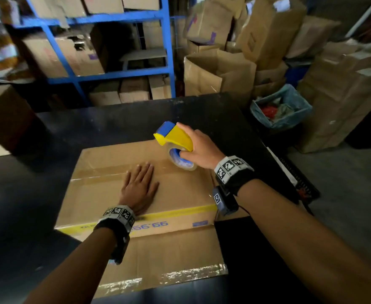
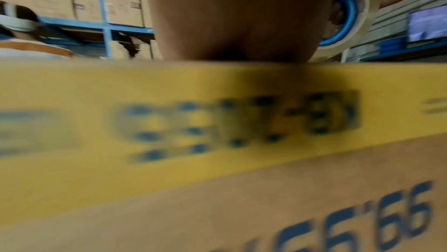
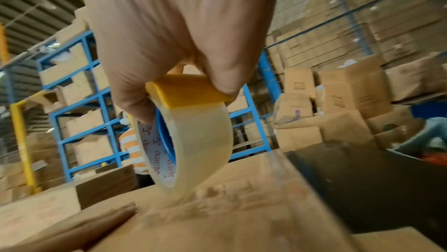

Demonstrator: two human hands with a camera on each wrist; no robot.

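Observation:
A brown cardboard box [image 1: 105, 194] with a yellow band and blue print lies on the black table [image 1: 92, 123]. Clear tape runs along its top seam. My left hand [image 1: 139, 183] lies flat on the box top, fingers straight, pressing it. My right hand [image 1: 198, 148] grips a yellow and blue tape dispenser [image 1: 173, 137] with a roll of clear tape [image 3: 203, 147]. The roll touches the box top near its far right part. In the left wrist view the box side [image 2: 217, 160] fills the frame, and the tape roll [image 2: 358, 7] shows past my palm.
Blue metal shelving [image 1: 164, 40] with cartons stands behind the table. Stacked cardboard boxes [image 1: 267, 36] crowd the right. A bin with a blue liner [image 1: 283, 110] sits by the table's right side. Another carton [image 1: 2, 113] is at the left. A person in a striped top [image 3: 133, 149] stands far off.

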